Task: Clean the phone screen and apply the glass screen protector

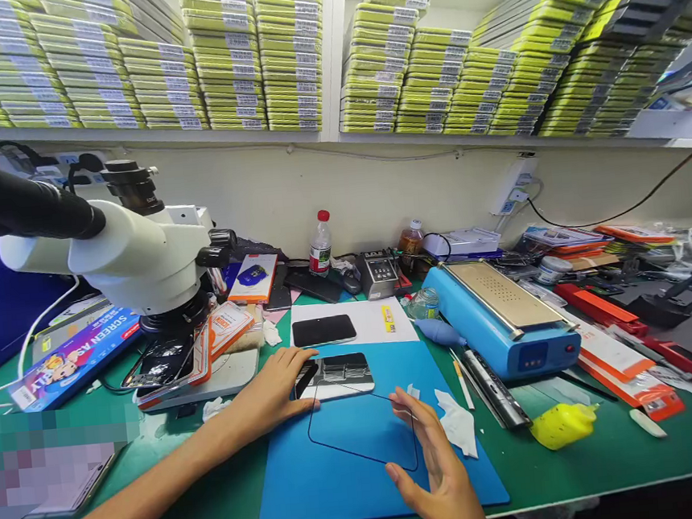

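My left hand [284,384] grips the left end of a phone [344,375], thumb on the near edge and fingers on the far edge. The phone lies face up on a blue mat [318,496], and its glossy screen reflects the shelf. Between the thumb and fingers of my right hand [429,450] is a clear glass screen protector [361,432] with a thin black border, held by its right edge. It is tilted above the mat, its far edge overlapping the phone in view. Crumpled white tissue [457,423] lies right of that hand.
Behind the mat, a second phone [324,331] lies on a white sheet. A microscope [133,254] stands left; a blue heating-plate machine [502,318], a yellow bottle [563,425] and a black-and-silver tool [495,388] are right. Stacked yellow-edged packs [295,54] fill the shelf above.
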Demonstrator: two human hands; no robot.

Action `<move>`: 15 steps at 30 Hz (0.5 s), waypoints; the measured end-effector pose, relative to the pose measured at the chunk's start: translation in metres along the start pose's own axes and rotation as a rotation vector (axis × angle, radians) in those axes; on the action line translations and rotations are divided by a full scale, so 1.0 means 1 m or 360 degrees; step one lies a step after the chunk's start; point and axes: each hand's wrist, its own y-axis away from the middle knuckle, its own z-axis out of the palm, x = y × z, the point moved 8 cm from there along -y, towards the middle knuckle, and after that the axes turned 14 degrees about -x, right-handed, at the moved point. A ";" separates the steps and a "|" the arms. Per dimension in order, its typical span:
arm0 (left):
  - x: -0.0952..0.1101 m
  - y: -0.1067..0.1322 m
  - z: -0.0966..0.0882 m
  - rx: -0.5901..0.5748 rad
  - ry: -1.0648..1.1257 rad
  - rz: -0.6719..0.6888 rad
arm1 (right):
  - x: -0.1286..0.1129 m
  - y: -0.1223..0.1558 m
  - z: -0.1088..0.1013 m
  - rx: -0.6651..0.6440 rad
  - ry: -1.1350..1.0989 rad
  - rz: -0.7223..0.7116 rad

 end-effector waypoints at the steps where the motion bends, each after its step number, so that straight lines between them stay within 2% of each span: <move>1: 0.002 0.003 0.001 -0.0026 -0.0001 0.0011 | -0.001 0.000 0.000 -0.0010 -0.0006 0.0010; 9: 0.010 0.050 0.013 -0.0169 0.0008 0.0011 | -0.009 -0.001 0.005 -0.0153 0.0039 0.0110; 15: 0.012 0.064 0.012 -0.0230 -0.0009 0.0019 | -0.015 -0.008 0.013 -0.0333 0.0152 0.0207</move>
